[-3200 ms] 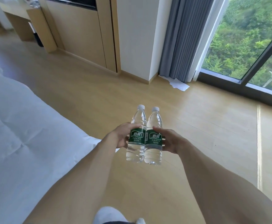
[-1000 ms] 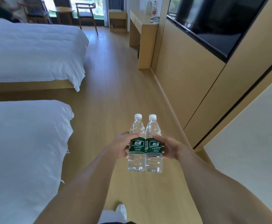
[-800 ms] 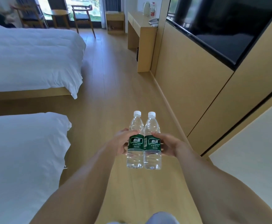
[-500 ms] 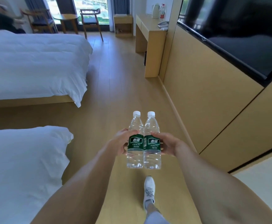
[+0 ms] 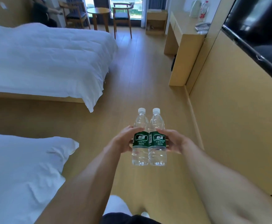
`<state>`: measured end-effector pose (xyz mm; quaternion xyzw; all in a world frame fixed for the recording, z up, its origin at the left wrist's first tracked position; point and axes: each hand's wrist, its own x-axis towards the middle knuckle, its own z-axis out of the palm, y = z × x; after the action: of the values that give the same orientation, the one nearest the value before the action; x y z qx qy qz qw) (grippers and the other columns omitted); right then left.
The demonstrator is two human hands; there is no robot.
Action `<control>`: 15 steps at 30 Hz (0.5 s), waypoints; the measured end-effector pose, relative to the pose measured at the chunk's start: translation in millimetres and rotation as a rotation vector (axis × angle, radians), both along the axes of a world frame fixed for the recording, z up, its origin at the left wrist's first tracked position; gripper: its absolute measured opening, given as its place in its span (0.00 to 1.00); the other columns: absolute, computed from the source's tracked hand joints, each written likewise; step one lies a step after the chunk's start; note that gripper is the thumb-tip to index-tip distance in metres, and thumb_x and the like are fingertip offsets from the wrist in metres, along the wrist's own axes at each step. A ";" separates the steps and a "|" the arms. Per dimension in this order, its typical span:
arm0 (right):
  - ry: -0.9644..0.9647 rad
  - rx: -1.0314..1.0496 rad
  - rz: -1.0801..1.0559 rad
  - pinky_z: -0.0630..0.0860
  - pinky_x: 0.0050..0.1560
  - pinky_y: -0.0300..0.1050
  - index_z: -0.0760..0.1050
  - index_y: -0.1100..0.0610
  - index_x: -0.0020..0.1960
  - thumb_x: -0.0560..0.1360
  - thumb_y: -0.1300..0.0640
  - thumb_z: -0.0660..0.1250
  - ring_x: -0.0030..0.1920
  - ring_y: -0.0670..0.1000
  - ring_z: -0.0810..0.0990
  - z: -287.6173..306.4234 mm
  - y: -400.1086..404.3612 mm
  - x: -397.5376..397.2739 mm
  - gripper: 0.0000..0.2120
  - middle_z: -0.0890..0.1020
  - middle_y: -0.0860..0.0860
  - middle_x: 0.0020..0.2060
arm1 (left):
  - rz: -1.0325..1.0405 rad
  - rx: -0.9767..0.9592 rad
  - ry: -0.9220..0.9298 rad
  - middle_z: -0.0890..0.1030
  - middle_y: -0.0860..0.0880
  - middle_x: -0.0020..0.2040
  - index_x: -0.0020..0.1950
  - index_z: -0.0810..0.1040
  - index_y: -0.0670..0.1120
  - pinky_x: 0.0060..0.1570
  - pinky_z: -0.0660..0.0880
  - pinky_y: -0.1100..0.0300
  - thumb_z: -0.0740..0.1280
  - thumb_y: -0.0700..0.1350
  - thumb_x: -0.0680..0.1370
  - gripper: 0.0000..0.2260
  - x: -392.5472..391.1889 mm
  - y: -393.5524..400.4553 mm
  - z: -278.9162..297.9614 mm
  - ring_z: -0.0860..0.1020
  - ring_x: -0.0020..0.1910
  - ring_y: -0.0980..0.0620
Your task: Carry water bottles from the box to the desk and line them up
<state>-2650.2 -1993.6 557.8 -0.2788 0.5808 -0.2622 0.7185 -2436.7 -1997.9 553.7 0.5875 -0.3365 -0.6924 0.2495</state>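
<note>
Left hand (image 5: pixel 124 139) grips one clear green-labelled plastic water bottle (image 5: pixel 140 139); right hand (image 5: pixel 172 140) grips its twin (image 5: pixel 157 139); both upright, touching, mid-air; light wooden desk (image 5: pixel 183 38) well ahead; advise a level, firm carry.

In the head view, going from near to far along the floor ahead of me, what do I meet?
Two held water bottles in left hand and right hand → far bed's corner → desk on the right → round table with chairs by the window.
</note>
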 end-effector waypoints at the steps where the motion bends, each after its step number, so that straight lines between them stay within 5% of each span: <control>1: 0.003 0.004 0.008 0.77 0.63 0.59 0.74 0.63 0.66 0.75 0.51 0.72 0.63 0.61 0.80 -1.4 -16.6 -0.9 0.24 0.81 0.62 0.62 | 0.006 0.005 0.004 0.84 0.45 0.48 0.60 0.76 0.47 0.39 0.81 0.48 0.74 0.52 0.75 0.18 -0.3 -16.1 -2.6 0.83 0.46 0.45; 15: 0.032 0.016 -0.036 0.77 0.63 0.57 0.75 0.63 0.66 0.70 0.49 0.74 0.60 0.61 0.81 -18.6 -305.8 18.8 0.29 0.81 0.62 0.61 | -0.070 0.023 0.061 0.84 0.43 0.51 0.61 0.76 0.46 0.38 0.82 0.44 0.74 0.53 0.75 0.19 21.6 -317.2 -29.2 0.84 0.49 0.44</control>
<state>-2631.4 -2299.3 539.2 -0.2668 0.5991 -0.2658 0.7066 -2415.2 -2315.1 524.5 0.5569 -0.3409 -0.7221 0.2285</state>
